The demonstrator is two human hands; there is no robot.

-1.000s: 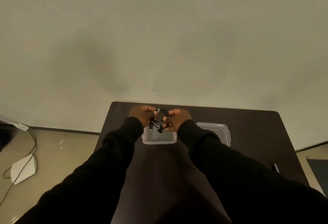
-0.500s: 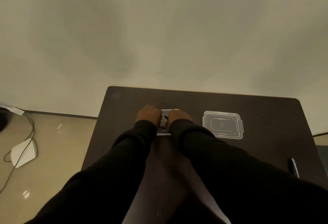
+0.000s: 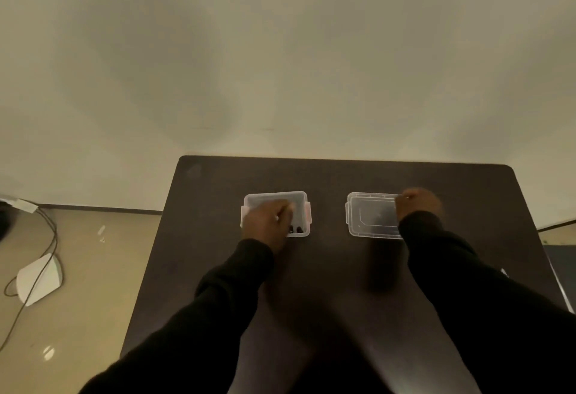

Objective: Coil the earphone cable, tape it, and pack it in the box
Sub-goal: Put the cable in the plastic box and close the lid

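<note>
A clear plastic box stands on the dark table. Small black earphone parts show at its front right corner. My left hand lies over the box's left and front part, fingers curled down into it; blur hides what they touch. The clear lid lies flat to the right of the box. My right hand is at the lid's right edge with the fingers curled on the rim.
A pen-like object lies near the table's right edge. On the floor to the left are a white device and dark cables. A plain wall stands behind the table.
Both hands held the coiled earphone above the box, then lowered it in. My right hand has since moved right to the lid, and my left hand stays at the box.
</note>
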